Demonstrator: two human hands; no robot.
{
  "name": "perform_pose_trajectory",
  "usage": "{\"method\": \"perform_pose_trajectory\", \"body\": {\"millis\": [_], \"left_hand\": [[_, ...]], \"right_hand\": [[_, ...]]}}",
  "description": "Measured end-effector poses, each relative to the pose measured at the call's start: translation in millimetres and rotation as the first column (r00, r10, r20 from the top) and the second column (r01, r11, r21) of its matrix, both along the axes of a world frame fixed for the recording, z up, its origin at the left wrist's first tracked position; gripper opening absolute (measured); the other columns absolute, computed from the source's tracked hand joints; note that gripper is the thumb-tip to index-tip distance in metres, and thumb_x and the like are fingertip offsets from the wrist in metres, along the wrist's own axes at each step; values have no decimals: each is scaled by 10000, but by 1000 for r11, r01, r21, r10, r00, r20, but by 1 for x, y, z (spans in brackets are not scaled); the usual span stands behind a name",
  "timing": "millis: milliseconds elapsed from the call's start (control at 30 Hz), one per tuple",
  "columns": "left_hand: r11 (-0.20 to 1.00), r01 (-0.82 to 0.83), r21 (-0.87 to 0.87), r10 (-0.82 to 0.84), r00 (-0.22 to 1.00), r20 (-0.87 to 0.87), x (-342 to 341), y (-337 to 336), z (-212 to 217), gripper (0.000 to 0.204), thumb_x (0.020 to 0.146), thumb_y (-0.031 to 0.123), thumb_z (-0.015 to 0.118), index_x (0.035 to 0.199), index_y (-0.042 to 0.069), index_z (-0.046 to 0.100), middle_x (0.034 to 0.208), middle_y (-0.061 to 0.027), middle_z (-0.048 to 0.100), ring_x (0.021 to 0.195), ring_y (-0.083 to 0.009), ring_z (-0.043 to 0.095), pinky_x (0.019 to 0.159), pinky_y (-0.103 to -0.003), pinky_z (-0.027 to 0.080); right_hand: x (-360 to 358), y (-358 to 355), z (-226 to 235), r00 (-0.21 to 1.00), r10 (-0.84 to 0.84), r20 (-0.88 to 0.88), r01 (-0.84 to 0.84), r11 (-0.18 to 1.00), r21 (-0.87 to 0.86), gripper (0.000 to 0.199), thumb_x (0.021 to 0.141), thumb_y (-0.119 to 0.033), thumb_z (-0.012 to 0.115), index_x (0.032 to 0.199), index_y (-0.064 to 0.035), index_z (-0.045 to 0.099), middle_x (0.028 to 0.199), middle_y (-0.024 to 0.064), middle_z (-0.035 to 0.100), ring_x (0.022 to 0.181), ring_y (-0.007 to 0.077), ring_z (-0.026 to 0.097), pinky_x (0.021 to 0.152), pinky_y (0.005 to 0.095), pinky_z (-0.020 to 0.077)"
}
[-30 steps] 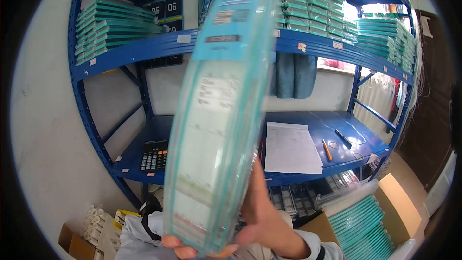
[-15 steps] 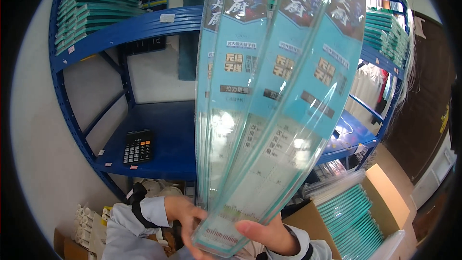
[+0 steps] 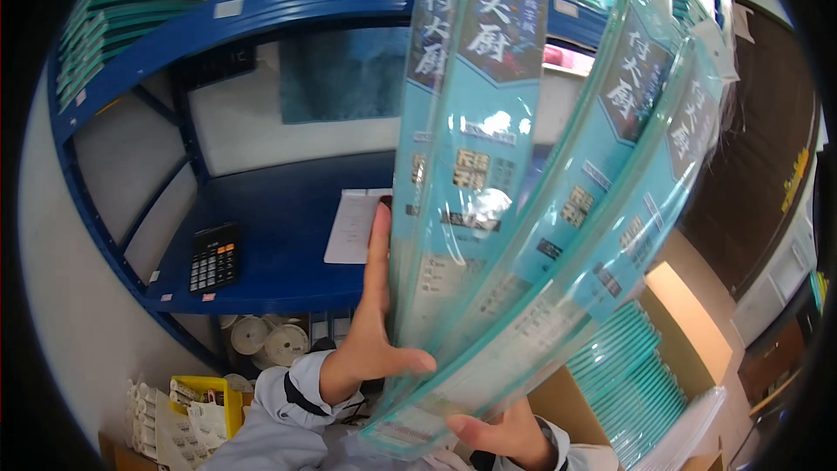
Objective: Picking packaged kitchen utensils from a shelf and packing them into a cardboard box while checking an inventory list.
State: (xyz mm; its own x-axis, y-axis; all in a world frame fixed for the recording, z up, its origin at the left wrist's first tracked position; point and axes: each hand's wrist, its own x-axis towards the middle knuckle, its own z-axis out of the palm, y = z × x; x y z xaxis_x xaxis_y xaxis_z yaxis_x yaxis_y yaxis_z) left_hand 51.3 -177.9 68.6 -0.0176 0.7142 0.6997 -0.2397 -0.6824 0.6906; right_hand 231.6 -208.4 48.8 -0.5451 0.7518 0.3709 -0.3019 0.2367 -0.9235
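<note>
Several long flat packages, clear plastic with teal printed cards inside, stand in front of me in a bundle fanned out at the top. My left hand grips the bundle's left side, its thumb across the front and a finger stretched up along the edge. At the bottom end, my right hand holds the packages with its thumb on the front face. Its other fingers are hidden behind them. Past the bundle's left edge, a sheaf of white paper lies partly covered from view.
A black calculator sits on the blue metal shelf. More teal packages are stacked on the upper shelf. On the right, an open cardboard box holds many similar packages. White spools and a yellow bin are low on the left.
The bundle has shifted right and its tops have spread wider apart. My left hand has moved up from the bottom end to the left side. The white paper has come into sight.
</note>
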Motion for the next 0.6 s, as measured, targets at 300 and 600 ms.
{"method": "perform_pose_trajectory", "body": {"millis": [300, 600], "left_hand": [[775, 449, -445, -502, 865, -2, 98, 24, -76, 1130, 670, 281, 751, 1430, 42, -51, 1467, -151, 107, 1353, -267, 145, 1081, -367, 144], [477, 656, -585, -694, 689, 208, 185, 49, -141, 934, 751, 308, 627, 1423, 24, 44, 1391, -126, 255, 1285, -217, 268, 1053, -346, 214]], "right_hand": [[92, -28, -51, 973, -165, 164, 197, 958, -209, 699, 733, -206, 684, 1289, 36, 338, 1228, 131, 476, 1107, 229, 478, 913, 338, 398], [124, -29, -84, 705, -706, -68, 615, 656, -438, 675, 832, -181, 605, 1358, -4, 220, 1246, 129, 443, 1135, 211, 449, 948, 336, 367]]}}
